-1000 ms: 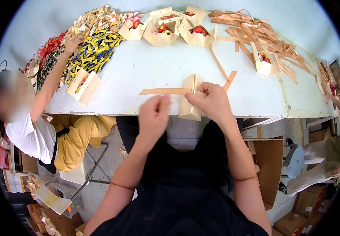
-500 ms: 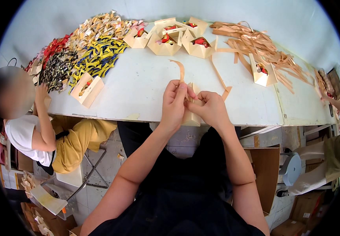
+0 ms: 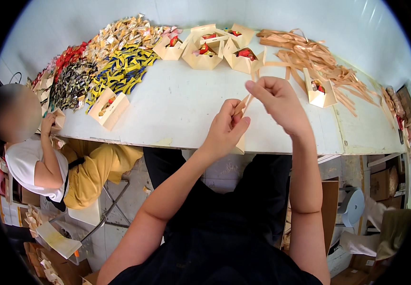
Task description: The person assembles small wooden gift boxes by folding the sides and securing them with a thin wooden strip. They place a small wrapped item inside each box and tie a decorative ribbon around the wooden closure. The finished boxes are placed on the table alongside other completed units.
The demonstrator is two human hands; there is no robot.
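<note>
At the table's near edge my left hand is closed, fingers curled around a tan ribbon. Under and beside that hand shows a small part of a cream paper box; the rest is hidden, and whether the hand also grips the box I cannot make out. Up and to the right, my right hand pinches the same ribbon between thumb and fingers and holds it taut. Behind my right hand, part of the ribbon is out of sight.
Several open cream boxes with red-wrapped pieces stand at the back. Tan ribbons lie heaped at back right, near another box. Wrapped sweets are piled at back left. A seated person works at the left.
My right hand has moved up and right from the box, drawing the ribbon with it. My left hand has shifted slightly right and down. The person at left has lowered a hand to a box.
</note>
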